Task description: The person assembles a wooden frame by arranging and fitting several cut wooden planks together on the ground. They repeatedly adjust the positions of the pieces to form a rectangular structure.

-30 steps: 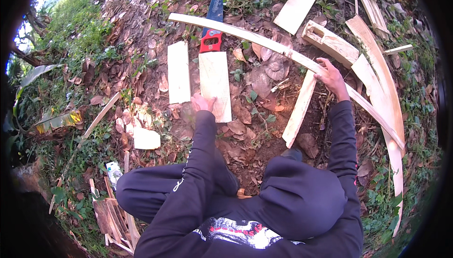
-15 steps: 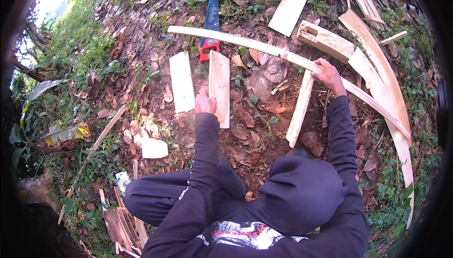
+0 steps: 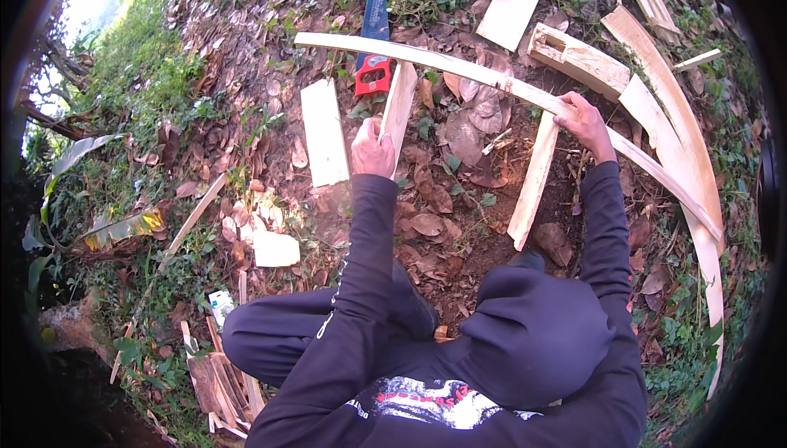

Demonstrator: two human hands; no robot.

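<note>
Covering sloped ground (image 3: 459,227): dry leaves, wood offcuts; grass (image 3: 139,63) upslope left.

Pale short plank (image 3: 399,106) tilted on edge, upper end touching long curved strip (image 3: 492,79) crossing leaf litter.

Both arms in dark long sleeves reach forward from a crouched body. The left hand (image 3: 373,151) is curled closed, knuckles up. The right hand (image 3: 584,120) stretches farther out, fingers wrapped in a grip.
</note>
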